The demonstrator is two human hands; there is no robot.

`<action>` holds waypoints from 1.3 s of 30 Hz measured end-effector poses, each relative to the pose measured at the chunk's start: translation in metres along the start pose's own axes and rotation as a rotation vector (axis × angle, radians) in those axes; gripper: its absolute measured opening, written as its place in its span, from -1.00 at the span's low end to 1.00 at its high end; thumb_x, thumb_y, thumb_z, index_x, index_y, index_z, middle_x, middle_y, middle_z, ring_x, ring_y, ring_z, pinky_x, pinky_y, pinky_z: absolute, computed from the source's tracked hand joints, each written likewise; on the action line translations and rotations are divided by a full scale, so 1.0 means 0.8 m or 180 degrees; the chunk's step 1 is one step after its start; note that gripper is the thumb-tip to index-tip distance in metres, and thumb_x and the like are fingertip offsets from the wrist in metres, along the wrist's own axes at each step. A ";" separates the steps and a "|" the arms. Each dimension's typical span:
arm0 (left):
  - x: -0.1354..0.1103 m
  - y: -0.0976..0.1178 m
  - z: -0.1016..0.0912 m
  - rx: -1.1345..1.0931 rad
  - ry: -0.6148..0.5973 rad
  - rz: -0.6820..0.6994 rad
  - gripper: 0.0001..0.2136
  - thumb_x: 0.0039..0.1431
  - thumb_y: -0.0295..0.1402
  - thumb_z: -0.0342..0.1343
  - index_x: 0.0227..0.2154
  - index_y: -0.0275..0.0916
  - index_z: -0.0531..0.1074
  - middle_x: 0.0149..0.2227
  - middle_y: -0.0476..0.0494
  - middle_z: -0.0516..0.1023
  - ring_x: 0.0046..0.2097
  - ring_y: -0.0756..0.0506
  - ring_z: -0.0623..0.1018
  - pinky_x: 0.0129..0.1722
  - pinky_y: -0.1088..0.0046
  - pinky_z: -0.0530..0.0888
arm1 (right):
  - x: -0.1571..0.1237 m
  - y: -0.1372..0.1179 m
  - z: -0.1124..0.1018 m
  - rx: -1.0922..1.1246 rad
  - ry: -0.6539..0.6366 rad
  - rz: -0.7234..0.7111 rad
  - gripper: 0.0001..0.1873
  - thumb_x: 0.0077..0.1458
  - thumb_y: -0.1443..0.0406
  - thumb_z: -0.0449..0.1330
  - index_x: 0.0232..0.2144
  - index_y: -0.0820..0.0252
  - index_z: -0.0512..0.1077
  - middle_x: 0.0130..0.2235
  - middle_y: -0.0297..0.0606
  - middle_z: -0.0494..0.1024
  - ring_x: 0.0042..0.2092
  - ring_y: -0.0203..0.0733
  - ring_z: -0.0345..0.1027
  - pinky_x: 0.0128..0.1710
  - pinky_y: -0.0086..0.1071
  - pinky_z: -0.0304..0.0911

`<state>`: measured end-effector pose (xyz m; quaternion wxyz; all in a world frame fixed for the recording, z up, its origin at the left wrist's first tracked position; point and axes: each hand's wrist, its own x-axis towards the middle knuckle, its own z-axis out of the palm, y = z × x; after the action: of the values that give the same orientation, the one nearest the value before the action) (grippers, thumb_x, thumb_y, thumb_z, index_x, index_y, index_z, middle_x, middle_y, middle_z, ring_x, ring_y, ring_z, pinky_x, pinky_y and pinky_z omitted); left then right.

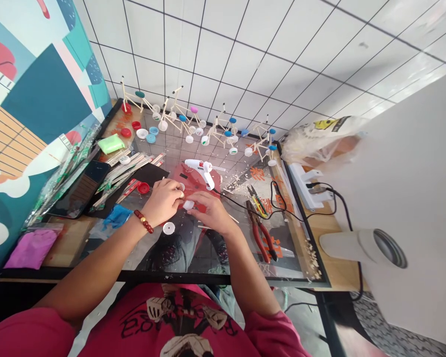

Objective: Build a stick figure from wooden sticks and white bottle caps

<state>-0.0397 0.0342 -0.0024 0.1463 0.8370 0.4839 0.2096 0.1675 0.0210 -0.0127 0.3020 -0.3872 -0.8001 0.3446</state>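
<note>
My left hand (165, 198) and my right hand (210, 208) meet over the glass-topped table (193, 248), fingers curled together around a small white bottle cap (188, 204) and a thin stick. A bead bracelet sits on my left wrist. A loose white cap (168, 228) lies just below my left hand. The white glue gun (200, 170) stands right behind my hands on a red mat (193, 181). A red cap (143, 188) lies to the left.
Several stick-and-cap bicycle models (193, 124) line the tiled wall. Chopstick packs (126, 171) and a phone (80, 188) lie left. Red pliers (262, 235) and snips (256, 198) lie right, near a power strip (308, 186), a plastic bag (319, 139) and a white roll (364, 245).
</note>
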 end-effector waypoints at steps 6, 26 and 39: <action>-0.002 0.000 0.001 0.0052 -0.0026 -0.0045 -0.81 0.11 -0.52 0.09 -0.48 -0.18 0.57 -0.09 -0.17 0.61 0.04 -0.29 0.47 0.09 -0.04 0.32 | 0.000 -0.002 0.000 0.0007 -0.0039 0.0075 -0.76 0.15 0.29 0.30 -0.09 0.10 0.51 -0.11 -0.24 0.61 -0.05 -0.18 0.48 0.04 -0.29 0.32; -0.002 0.004 0.000 0.0028 0.0204 -0.0206 -0.78 0.17 -0.50 0.06 -0.44 -0.18 0.61 -0.07 -0.15 0.63 0.02 -0.29 0.48 0.01 -0.01 0.34 | -0.001 0.011 -0.001 -0.0508 0.0348 0.0541 -0.86 0.06 0.34 0.35 -0.26 0.15 0.53 -0.21 -0.23 0.59 -0.17 -0.17 0.47 -0.10 -0.31 0.35; -0.005 0.000 -0.005 0.0145 0.0161 -0.0095 -0.53 -0.10 -0.63 0.03 -0.12 -0.17 0.59 0.07 -0.20 0.53 0.13 -0.33 0.41 0.07 0.00 0.34 | -0.004 0.010 -0.004 -0.0597 0.0354 0.0450 -0.76 -0.01 0.45 0.32 -0.24 0.15 0.51 -0.19 -0.25 0.59 -0.14 -0.16 0.46 -0.07 -0.31 0.32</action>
<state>-0.0432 0.0310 0.0005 0.1181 0.8272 0.5045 0.2175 0.1748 0.0231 -0.0175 0.2833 -0.4878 -0.7815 0.2667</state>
